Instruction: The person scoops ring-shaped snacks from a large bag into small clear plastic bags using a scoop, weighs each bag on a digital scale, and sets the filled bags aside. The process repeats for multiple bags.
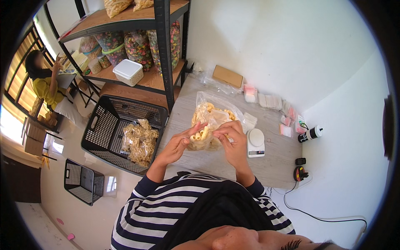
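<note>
A small clear plastic bag with pale yellow tube-shaped snacks in it is between my hands, above the near part of the table. My left hand holds its left side, fingers stretched along the plastic and thumb lower down. On the other side my right hand is closed in a pinch at the bag's edge; the fingertips partly hide what they grip. Just beyond lies a larger clear bag of the same tubes, its mouth open, with a whitish translucent container inside. A white kitchen scale stands right of my right hand.
On the left, a black crate holds filled snack bags; a smaller crate is on the floor. A shelf rises behind. Packets, a cardboard box and a black bottle line the wall. Another person stands far left.
</note>
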`<action>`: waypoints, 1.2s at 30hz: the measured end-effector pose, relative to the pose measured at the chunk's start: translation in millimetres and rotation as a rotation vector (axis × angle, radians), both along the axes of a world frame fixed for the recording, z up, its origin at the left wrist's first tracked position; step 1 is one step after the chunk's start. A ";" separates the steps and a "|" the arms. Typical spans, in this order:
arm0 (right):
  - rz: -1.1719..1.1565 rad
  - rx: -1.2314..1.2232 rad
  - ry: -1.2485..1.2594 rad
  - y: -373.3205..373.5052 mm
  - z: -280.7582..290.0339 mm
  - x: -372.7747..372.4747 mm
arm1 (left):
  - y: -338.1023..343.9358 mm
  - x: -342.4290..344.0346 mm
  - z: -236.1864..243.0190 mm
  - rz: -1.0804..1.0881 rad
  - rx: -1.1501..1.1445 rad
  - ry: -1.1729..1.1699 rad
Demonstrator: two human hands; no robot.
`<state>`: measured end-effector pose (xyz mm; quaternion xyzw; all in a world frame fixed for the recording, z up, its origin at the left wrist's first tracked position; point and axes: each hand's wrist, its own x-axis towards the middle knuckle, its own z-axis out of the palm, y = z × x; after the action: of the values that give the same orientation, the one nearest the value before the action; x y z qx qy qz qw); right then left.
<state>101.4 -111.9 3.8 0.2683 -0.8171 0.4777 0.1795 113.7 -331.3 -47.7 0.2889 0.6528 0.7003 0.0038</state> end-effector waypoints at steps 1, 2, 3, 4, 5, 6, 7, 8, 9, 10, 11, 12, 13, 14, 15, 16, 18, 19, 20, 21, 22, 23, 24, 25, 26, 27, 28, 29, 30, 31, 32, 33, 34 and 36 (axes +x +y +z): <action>0.050 0.017 -0.005 -1.5 -1.4 0.2 | -0.3 0.1 -0.2 -0.005 -0.010 0.013; 0.101 0.034 -0.010 -2.4 -2.7 0.5 | -0.6 0.1 -0.2 -0.009 -0.020 0.026; 0.064 0.010 -0.005 -2.6 -3.9 1.1 | -0.9 0.4 -0.2 -0.014 -0.030 0.038; 0.022 -0.010 0.005 -1.5 -3.2 1.7 | -0.3 -0.4 0.8 -0.005 -0.016 0.045; -0.020 -0.029 0.015 -0.5 -2.6 2.3 | -0.3 -0.9 1.6 0.003 -0.002 0.051; 0.008 -0.037 -0.011 -0.6 -2.6 3.0 | -0.6 -1.6 2.0 0.011 0.012 0.057; 0.040 -0.048 -0.041 -2.3 -4.1 4.7 | -3.4 -2.3 -0.6 0.009 -0.032 0.061; 0.072 -0.059 -0.071 -3.1 -4.9 6.1 | -7.1 -4.5 -5.3 0.007 -0.077 0.065; 0.040 -0.059 -0.039 -2.1 -4.9 7.2 | -8.8 -5.3 -7.9 0.005 -0.121 0.069; 0.005 -0.060 -0.003 -0.6 -4.7 7.0 | -7.6 -4.5 -5.7 -0.001 -0.117 0.054; -0.029 -0.060 0.032 0.4 -4.6 6.9 | -5.5 -1.8 -2.0 -0.008 -0.113 0.039; -0.010 -0.087 -0.010 -0.1 -5.2 6.9 | -4.1 -0.1 -0.1 -0.014 -0.110 0.025; 0.011 -0.110 -0.054 -1.1 -6.7 8.5 | -3.8 1.0 -3.1 -0.012 -0.123 -0.006; 0.032 -0.134 -0.098 -1.1 -7.9 10.1 | -4.1 1.3 -8.0 -0.010 -0.136 -0.036; 0.011 -0.141 -0.105 0.9 -8.8 12.0 | -3.8 2.3 -10.8 -0.008 -0.150 -0.066; -0.012 -0.149 -0.108 3.7 -8.6 12.8 | -1.3 1.8 -9.2 -0.004 -0.066 -0.031; -0.038 -0.169 -0.128 5.8 -6.8 12.9 | 6.9 2.7 -2.9 0.001 0.055 -0.007; -0.038 -0.177 -0.151 6.4 -6.3 13.7 | 11.2 4.0 -0.7 0.004 0.095 -0.020; -0.039 -0.186 -0.173 7.2 -5.9 14.5 | 15.2 6.3 2.0 0.005 0.088 -0.078; -0.028 -0.161 -0.168 9.7 -7.1 15.0 | 17.6 7.9 3.0 0.006 0.081 -0.135; -0.017 -0.137 -0.161 13.2 -9.0 14.4 | 18.7 7.1 1.8 0.005 0.082 -0.189; -0.007 -0.113 -0.154 15.7 -9.9 13.9 | 19.9 5.8 -0.3 0.003 0.082 -0.243; -0.006 -0.106 -0.145 16.6 -7.0 13.6 | 21.1 4.5 -1.7 0.001 0.082 -0.297; -0.004 -0.100 -0.140 16.8 -1.7 13.8 | 21.3 5.1 -1.7 -0.007 0.068 -0.316; -0.003 -0.093 -0.135 17.1 2.7 13.6 | 21.1 5.4 -1.6 -0.015 0.053 -0.335; 0.014 -0.048 -0.109 17.5 5.1 13.0 | 21.3 5.6 -1.6 -0.023 0.039 -0.354; 0.032 -0.004 -0.083 17.2 5.7 11.8 | 21.9 5.5 -3.5 -0.021 0.006 -0.347; 0.050 0.039 -0.057 16.6 6.4 11.0 | 22.6 5.3 -6.1 -0.019 -0.026 -0.340; 0.055 0.084 -0.051 13.6 8.3 11.2 | 23.2 5.3 -7.8 -0.017 -0.059 -0.333; 0.056 0.131 -0.044 9.2 11.9 11.9 | 24.4 5.0 -6.5 -0.020 -0.094 -0.334; 0.059 0.177 -0.037 6.8 14.0 11.6 | 25.3 5.0 -4.2 -0.022 -0.129 -0.336; 0.085 0.172 -0.058 7.0 13.4 9.8 | 26.2 5.0 -3.0 -0.023 -0.164 -0.338; 0.112 0.169 -0.078 7.4 11.6 6.9 | 27.1 4.6 -5.7 -0.015 -0.166 -0.312; 0.139 0.085 -0.135 9.5 8.2 1.0 | 28.7 3.2 -15.8 0.004 -0.171 -0.261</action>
<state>102.4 -102.4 12.1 0.2987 -0.8264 0.4708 0.0788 116.9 -302.7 -63.5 0.1927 0.7045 0.6738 0.1118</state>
